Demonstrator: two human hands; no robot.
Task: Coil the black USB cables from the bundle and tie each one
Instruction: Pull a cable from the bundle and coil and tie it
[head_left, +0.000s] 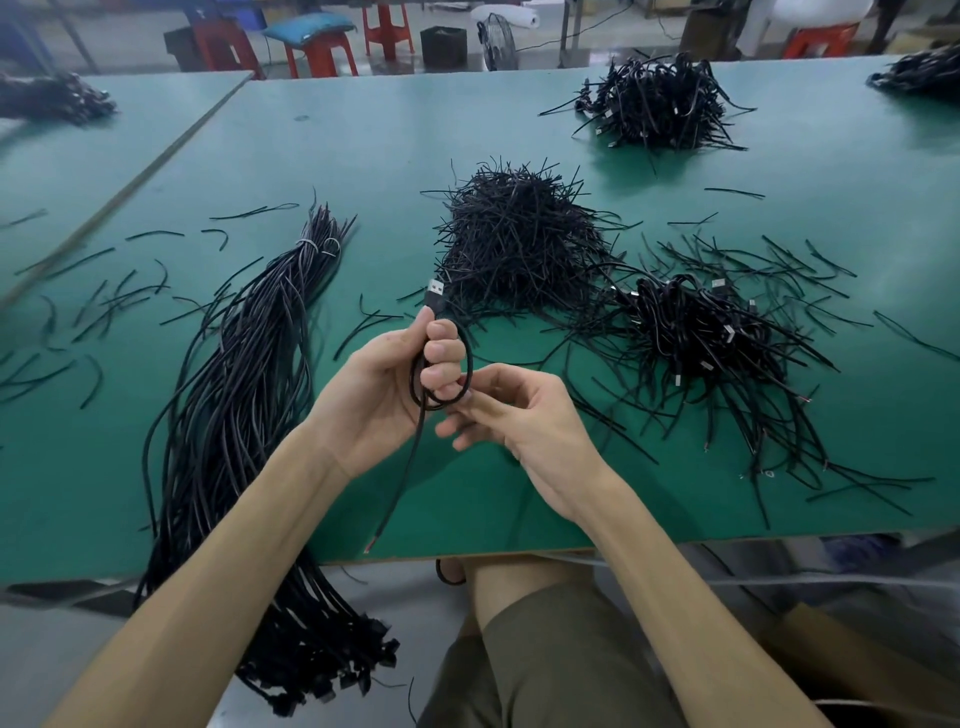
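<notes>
Nearest the lens, at the bottom of the frame, two bare forearms rise from the lap to meet over the near edge of the green table (363, 156). In the centre of the frame the left hand (387, 376) has its fingers curled round the cable (469, 364), clamping a small loop. The right hand (524, 415) sits just beside it with fingers loosely apart; thumb and forefinger reach the loop's lower edge, though a pinch cannot be told.

The cable looks light, limp and a little springy, so the loop would likely unwind if released; the crossing of the turns seems the best place to hold. Its USB plug (435, 292) points up and away, and the loose tail (402, 478) hangs toward the lower left, so the long axis is near vertical. The bundle (244, 395) lies at left, the pile of ties (519, 244) beyond.
</notes>
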